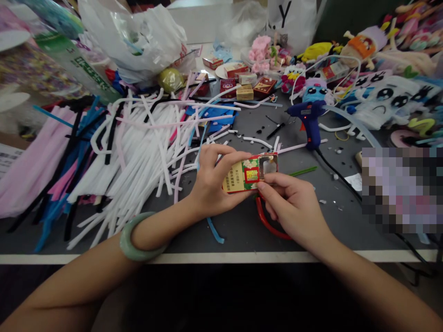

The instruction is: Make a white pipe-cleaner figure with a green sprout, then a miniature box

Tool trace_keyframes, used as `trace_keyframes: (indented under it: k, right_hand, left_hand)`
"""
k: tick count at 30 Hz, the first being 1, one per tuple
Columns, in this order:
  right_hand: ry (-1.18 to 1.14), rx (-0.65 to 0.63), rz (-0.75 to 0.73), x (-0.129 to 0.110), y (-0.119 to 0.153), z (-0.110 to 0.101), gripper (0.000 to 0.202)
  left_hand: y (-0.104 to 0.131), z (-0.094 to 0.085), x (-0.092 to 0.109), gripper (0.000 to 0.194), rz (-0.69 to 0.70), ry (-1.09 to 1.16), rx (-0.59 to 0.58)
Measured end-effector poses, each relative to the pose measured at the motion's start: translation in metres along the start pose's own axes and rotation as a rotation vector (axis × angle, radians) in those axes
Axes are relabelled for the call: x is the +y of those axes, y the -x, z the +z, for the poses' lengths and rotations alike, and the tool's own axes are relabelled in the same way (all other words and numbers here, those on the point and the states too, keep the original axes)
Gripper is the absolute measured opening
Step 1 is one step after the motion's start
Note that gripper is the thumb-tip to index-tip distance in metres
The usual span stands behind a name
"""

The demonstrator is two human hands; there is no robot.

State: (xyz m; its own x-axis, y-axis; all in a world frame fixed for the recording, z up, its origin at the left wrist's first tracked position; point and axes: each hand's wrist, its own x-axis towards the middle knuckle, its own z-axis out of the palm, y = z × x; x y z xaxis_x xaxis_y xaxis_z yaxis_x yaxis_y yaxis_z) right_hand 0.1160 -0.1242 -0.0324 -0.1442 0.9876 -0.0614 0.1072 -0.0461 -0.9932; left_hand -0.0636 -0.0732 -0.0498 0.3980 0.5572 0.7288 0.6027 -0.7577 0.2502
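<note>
My left hand is wrapped around a small red, yellow and green cigarette box with Chinese characters on it. The box lies on its side above the table, its opened end toward the right. My right hand pinches the near edge of that open end between thumb and fingers. A silvery lining shows inside the opening. Beneath my right hand lies a curved red handle, partly hidden. A green pipe cleaner lies just behind it.
White fuzzy stems are heaped on the left beside pink, blue and black ones. A blue glue gun with a lit red light and a cord stands at right. Small boxes and plush dolls fill the back. The table's pale edge runs in front.
</note>
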Motion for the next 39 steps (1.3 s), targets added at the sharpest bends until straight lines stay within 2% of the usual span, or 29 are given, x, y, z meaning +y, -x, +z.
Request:
trace_keyframes:
  k: [3,5,10,12,15,19,23,28,35,39]
  right_hand:
    - [0.084,0.042,-0.046,0.002,0.000,-0.001,0.019]
    - [0.226,0.124,-0.127,0.004,0.001,-0.002,0.018]
    - [0.781,0.374,-0.515,0.012,-0.001,-0.004,0.019]
    - [0.924,0.406,-0.630,0.015,-0.002,-0.004,0.021]
    - [1.050,0.413,-0.707,0.017,-0.003,-0.006,0.024]
    - [1.115,0.409,-0.718,0.017,-0.003,-0.005,0.025]
    - [1.010,0.375,-0.652,0.015,-0.001,-0.003,0.020]
    - [0.851,0.310,-0.585,0.012,0.000,-0.002,0.018]
    - [0.962,0.275,-0.595,0.013,-0.001,-0.006,0.031]
    - [0.921,0.287,-0.586,0.011,0.001,-0.005,0.028]
  left_hand:
    - [0.000,-0.001,0.001,0.056,-0.003,0.011,-0.037]
    - [-0.001,-0.002,0.000,0.060,0.003,0.044,-0.082]
    - [-0.002,-0.003,-0.003,0.061,-0.027,0.182,-0.157]
    - [-0.003,-0.003,-0.005,0.059,-0.048,0.216,-0.158]
    - [-0.003,-0.002,-0.007,0.056,-0.083,0.262,-0.193]
    - [-0.001,0.001,-0.011,0.044,-0.122,0.318,-0.233]
    - [0.001,0.003,-0.012,0.038,-0.147,0.329,-0.197]
    - [0.001,0.002,-0.009,0.034,-0.085,0.326,-0.171]
    - [0.000,0.002,-0.009,0.032,-0.041,0.318,-0.188]
    - [0.000,0.002,-0.010,0.031,-0.019,0.327,-0.176]
